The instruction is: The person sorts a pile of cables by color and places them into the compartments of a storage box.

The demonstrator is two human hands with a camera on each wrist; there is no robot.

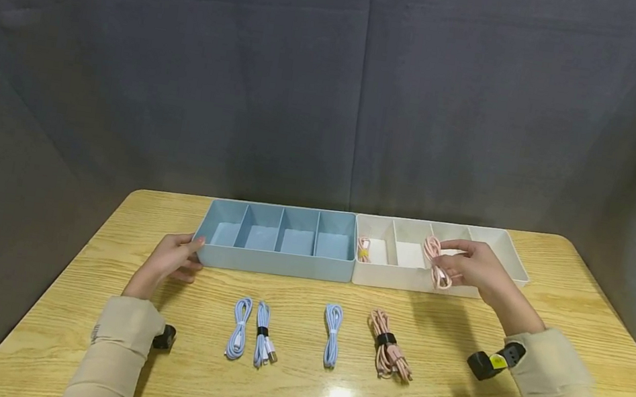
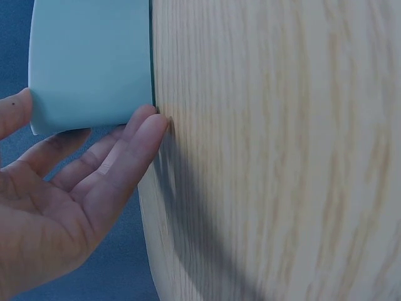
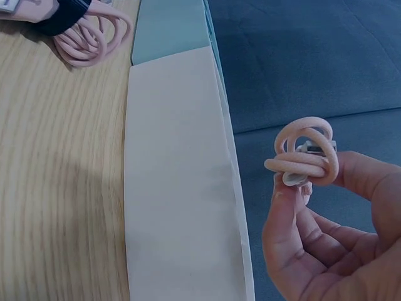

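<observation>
Above the front wall of the white divided box (image 1: 398, 278), my right hand (image 1: 470, 267) pinches a coiled pink charging cable (image 1: 433, 248). The right wrist view shows the coil's loops (image 3: 307, 157) between thumb and fingers, with a small part of its plug visible. At the left end of the blue divided box (image 1: 272, 263), my left hand (image 1: 171, 256) touches the corner. Its thumb is at the rim and its fairly straight fingers lie along the end, as the left wrist view shows against the blue wall (image 2: 94, 63). Another pink cable (image 1: 364, 249) lies in the white box's leftmost compartment.
Three coiled blue cables lie in front of the boxes: one at left (image 1: 239, 328), one with a black strap (image 1: 262, 336), one near the middle (image 1: 331, 336). Strapped pink cables (image 1: 387, 345) lie right of them. A dark curtain (image 1: 363, 96) hangs behind the wooden table (image 1: 194, 384).
</observation>
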